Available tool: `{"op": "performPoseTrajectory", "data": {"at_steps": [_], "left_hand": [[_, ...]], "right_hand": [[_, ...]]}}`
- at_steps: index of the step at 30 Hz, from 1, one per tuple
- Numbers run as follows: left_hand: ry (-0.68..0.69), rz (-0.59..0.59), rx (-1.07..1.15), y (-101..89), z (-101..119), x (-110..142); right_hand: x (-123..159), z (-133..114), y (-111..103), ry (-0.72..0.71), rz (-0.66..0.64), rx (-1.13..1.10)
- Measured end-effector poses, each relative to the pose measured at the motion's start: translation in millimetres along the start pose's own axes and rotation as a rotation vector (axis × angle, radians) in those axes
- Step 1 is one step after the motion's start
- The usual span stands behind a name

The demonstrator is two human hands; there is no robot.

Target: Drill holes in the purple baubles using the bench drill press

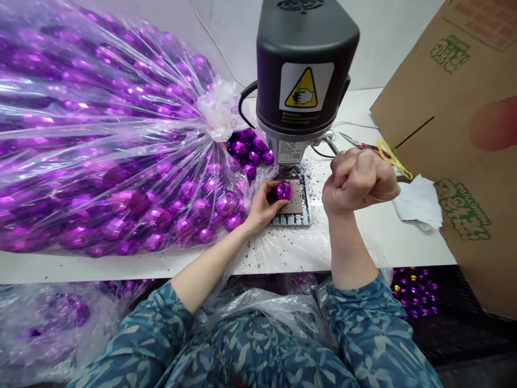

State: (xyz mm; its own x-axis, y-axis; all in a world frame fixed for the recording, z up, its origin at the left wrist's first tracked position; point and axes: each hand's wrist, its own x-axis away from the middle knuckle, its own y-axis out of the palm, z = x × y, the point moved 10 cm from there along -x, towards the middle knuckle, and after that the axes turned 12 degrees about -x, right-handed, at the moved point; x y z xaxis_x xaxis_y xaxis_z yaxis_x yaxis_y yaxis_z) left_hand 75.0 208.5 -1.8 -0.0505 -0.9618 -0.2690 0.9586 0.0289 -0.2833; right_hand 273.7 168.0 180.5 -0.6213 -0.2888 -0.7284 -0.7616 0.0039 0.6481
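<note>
Beneath the drill of a black drill press (pixel 307 70), my left hand (pixel 264 205) pinches a shiny purple faceted ball (pixel 285 191) between thumb and fingers. The ball rests on a brown board (pixel 297 205) over the slotted metal base (pixel 308 218). A dark drill tip appears to meet the ball's top. To the right of the machine, my right hand (pixel 359 180) is raised in a closed fist around the end of the press's feed lever (pixel 331 145); the fist hides the grip itself.
A huge clear bag (pixel 121 134) of purple balls fills the left of the white table (pixel 363 242). Loose balls (pixel 250 148) lie behind the base, with dark shavings around it. Scissors (pixel 359 143), a white cloth (pixel 418 202) and a cardboard box (pixel 468 134) are right. More balls (pixel 416 291) sit below.
</note>
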Motion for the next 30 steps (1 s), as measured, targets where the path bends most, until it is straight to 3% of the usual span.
{"op": "performPoseTrajectory", "data": {"at_steps": [4,7,12,14,16,18,22,24,25,27,30], "left_hand": [[0.001,0.0,0.012,0.3,0,0],[0.005,0.005,0.009,0.5,0,-1],[-0.026,0.052,-0.084,-5.2,10,4],[-0.047,0.108,-0.164,-15.1,21,14],[-0.028,0.071,-0.251,-18.9,40,32],[0.048,-0.14,-0.32,-6.6,60,59],[0.302,-0.78,-0.503,39.0,81,153],[0.454,-0.918,-0.627,47.8,82,186],[0.509,-0.915,-0.658,47.8,83,190],[0.542,-0.787,-0.628,37.7,88,168],[0.445,-0.407,-0.554,-2.4,87,79]], "right_hand": [[6,-6,2,-0.121,-0.102,-0.002],[1,-12,12,-0.131,-0.121,-0.019],[-35,-7,49,0.045,-0.117,0.089],[-46,-2,62,0.09,-0.151,0.141],[-52,2,68,0.108,-0.156,0.159],[-52,2,68,0.095,-0.139,0.14],[-48,-1,65,0.064,-0.116,0.113],[-48,0,64,0.074,-0.117,0.121],[-48,1,64,0.078,-0.122,0.124],[-49,3,64,0.074,-0.131,0.124],[-50,4,62,0.063,-0.122,0.158]]}}
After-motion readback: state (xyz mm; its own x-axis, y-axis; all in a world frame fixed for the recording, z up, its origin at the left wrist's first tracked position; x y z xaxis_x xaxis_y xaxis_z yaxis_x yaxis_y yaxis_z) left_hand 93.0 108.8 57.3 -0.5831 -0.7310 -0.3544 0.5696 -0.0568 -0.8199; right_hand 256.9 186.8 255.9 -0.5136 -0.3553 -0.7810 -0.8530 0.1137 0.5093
